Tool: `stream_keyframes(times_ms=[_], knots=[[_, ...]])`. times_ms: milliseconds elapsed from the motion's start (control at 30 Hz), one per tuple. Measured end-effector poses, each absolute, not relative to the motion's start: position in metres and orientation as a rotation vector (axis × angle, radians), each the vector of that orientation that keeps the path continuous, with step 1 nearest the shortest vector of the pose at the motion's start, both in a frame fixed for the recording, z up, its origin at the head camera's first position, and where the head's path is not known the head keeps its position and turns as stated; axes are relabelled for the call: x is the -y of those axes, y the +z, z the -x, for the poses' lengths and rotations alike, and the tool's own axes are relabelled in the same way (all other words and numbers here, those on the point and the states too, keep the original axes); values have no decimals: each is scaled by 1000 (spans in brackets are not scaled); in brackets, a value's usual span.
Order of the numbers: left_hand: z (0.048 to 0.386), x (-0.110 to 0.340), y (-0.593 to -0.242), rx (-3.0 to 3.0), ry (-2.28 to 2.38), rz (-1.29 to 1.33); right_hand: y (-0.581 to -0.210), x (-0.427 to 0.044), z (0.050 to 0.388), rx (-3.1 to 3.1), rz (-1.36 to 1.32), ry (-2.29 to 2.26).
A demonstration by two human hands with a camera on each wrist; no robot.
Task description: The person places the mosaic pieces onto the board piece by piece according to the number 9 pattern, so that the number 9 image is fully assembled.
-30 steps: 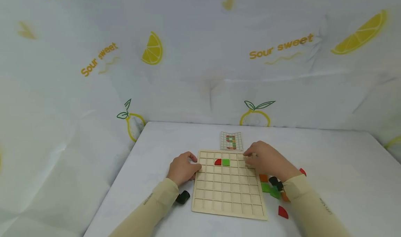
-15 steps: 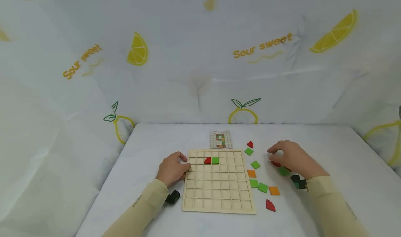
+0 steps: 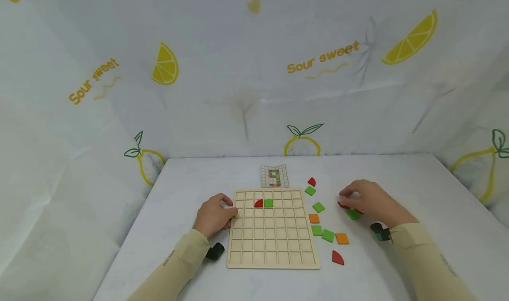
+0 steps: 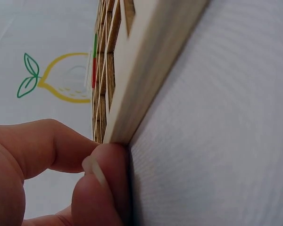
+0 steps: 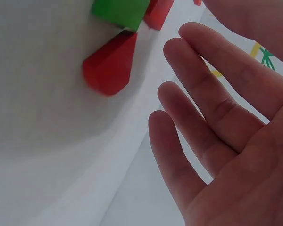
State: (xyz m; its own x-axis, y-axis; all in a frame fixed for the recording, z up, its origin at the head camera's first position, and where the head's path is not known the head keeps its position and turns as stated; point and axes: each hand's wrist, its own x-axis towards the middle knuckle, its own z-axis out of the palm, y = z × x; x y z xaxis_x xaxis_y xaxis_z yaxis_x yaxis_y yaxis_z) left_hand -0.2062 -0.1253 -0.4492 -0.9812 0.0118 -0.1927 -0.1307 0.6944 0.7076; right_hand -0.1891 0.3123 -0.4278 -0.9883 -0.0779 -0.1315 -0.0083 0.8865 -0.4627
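Note:
A wooden grid board lies on the white table with a red quarter-circle tile and a green square tile side by side in its upper part. My left hand holds the board's left edge; in the left wrist view its fingertips meet the wooden rim. To the right of the board, my right hand hovers over red and green tiles, partly covering them. The right wrist view shows its fingers loosely extended, apart from a red tile and a green tile.
Behind the board lies a small pattern card. Several loose tiles are scattered between board and right hand, among them an orange square and a red quarter-circle. A lemon-printed white cloth hangs behind the table.
My right hand has moved from the board's upper right corner out to the tiles on the right. The left hand stays at the board's edge. The head view has turned slightly right.

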Motion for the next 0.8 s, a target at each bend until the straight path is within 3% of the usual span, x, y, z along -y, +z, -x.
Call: stream_keyframes(times_ms=[800], knots=[[207,127,-452,-2720,1227,67,-435,-253,230,-2923,212,-648]])
